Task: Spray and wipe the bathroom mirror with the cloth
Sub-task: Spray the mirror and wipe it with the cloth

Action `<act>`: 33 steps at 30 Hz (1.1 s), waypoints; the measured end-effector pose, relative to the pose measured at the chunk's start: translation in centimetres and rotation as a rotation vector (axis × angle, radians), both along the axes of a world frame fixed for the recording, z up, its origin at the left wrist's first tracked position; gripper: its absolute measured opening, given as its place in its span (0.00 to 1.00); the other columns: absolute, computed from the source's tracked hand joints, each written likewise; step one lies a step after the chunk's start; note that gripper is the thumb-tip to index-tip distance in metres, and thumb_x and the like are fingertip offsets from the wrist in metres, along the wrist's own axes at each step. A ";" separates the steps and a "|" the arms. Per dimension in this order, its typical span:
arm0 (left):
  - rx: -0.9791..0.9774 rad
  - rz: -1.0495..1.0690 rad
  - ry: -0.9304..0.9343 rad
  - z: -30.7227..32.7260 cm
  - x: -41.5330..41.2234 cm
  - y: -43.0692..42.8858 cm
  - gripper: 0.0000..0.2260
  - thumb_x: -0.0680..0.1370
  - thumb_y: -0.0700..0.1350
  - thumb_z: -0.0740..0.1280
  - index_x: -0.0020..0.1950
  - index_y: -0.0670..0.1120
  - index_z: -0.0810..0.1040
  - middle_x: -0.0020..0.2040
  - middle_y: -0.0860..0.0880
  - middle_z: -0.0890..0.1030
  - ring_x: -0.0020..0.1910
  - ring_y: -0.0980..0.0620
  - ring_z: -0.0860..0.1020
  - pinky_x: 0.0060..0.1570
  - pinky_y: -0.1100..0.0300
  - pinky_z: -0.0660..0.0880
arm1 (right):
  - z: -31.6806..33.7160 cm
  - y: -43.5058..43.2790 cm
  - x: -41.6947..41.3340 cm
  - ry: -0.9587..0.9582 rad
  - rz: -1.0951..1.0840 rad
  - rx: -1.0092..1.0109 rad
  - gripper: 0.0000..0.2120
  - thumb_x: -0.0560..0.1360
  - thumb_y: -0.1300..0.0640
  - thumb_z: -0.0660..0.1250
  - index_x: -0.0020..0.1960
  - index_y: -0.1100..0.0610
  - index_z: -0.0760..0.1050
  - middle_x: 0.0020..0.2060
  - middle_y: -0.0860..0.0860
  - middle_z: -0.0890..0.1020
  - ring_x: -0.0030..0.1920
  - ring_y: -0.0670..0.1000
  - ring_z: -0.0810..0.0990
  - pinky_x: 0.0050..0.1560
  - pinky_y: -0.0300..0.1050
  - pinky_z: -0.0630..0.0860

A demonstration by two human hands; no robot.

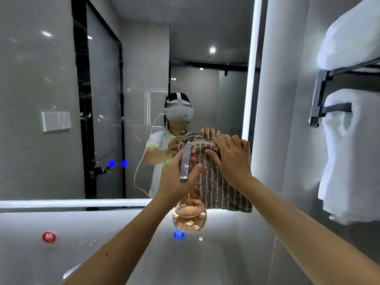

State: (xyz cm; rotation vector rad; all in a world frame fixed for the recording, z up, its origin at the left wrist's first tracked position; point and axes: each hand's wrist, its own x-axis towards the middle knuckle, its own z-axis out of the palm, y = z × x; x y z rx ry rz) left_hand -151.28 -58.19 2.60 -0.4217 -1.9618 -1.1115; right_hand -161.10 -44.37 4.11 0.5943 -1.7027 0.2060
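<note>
The bathroom mirror [61,99] fills the wall ahead, with a lit strip along its right and bottom edges. My right hand [230,159] presses a brown striped cloth [218,186] flat against the lower right part of the glass. My left hand [176,177] grips a clear spray bottle [189,219] of pale orange liquid by its grey trigger head, just left of the cloth and partly over it. The bottle's round base hangs above the counter. The mirror shows a person wearing a headset, with both hands reflected.
A grey counter [102,243] runs below the mirror, with a small red item [49,237] at the left. On the right wall a black rack [320,95] carries white towels [345,153]. A reflected black-framed glass door stands at left.
</note>
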 end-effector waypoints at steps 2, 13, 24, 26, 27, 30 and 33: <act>-0.016 -0.016 0.016 2.8 -1.7 -0.3 0.05 0.74 0.42 0.67 0.49 0.47 0.74 0.37 0.57 0.76 0.33 0.59 0.75 0.35 0.74 0.72 | 3.7 -0.2 -2.1 0.078 0.002 0.037 0.14 0.74 0.43 0.55 0.49 0.53 0.68 0.43 0.51 0.80 0.45 0.49 0.66 0.46 0.46 0.59; 0.167 -0.013 0.082 15.0 -6.2 -2.4 0.05 0.74 0.43 0.65 0.45 0.43 0.77 0.37 0.43 0.78 0.37 0.41 0.77 0.38 0.54 0.73 | 15.9 -5.6 -5.4 0.242 0.079 -0.101 0.17 0.74 0.42 0.54 0.43 0.54 0.72 0.38 0.50 0.77 0.40 0.53 0.73 0.42 0.45 0.55; 0.069 0.091 0.112 14.5 -8.1 -4.1 0.09 0.75 0.42 0.65 0.35 0.43 0.72 0.31 0.48 0.73 0.28 0.53 0.69 0.24 0.73 0.65 | 15.5 -8.2 -9.0 0.371 0.035 -0.143 0.12 0.74 0.45 0.54 0.50 0.51 0.67 0.48 0.52 0.69 0.47 0.52 0.64 0.49 0.46 0.58; 0.067 0.102 0.121 14.4 -8.1 -4.1 0.10 0.75 0.43 0.64 0.33 0.46 0.71 0.30 0.49 0.73 0.29 0.53 0.70 0.24 0.73 0.65 | 15.0 -7.8 -9.1 0.445 0.095 -0.129 0.12 0.72 0.47 0.56 0.52 0.51 0.65 0.50 0.52 0.64 0.49 0.53 0.63 0.50 0.47 0.59; 0.068 0.107 0.122 14.3 -8.2 -4.1 0.10 0.75 0.44 0.64 0.34 0.46 0.71 0.31 0.49 0.74 0.30 0.53 0.70 0.25 0.73 0.66 | 14.7 -7.5 -9.1 0.477 0.086 -0.095 0.12 0.71 0.48 0.59 0.52 0.51 0.65 0.50 0.52 0.63 0.48 0.52 0.63 0.48 0.47 0.60; 0.064 0.098 0.099 14.2 -8.3 -4.2 0.09 0.76 0.45 0.64 0.36 0.46 0.72 0.33 0.49 0.75 0.31 0.53 0.72 0.27 0.73 0.68 | 14.1 -7.0 -8.8 0.494 -0.013 0.050 0.24 0.58 0.53 0.72 0.51 0.55 0.68 0.48 0.51 0.66 0.45 0.52 0.65 0.45 0.45 0.64; 0.041 0.131 0.115 14.2 -8.2 -4.2 0.08 0.75 0.45 0.64 0.36 0.48 0.72 0.33 0.51 0.76 0.32 0.55 0.73 0.30 0.74 0.69 | 13.6 -7.2 -7.8 0.462 -0.109 0.106 0.26 0.57 0.56 0.74 0.53 0.59 0.74 0.48 0.52 0.75 0.46 0.52 0.67 0.44 0.45 0.71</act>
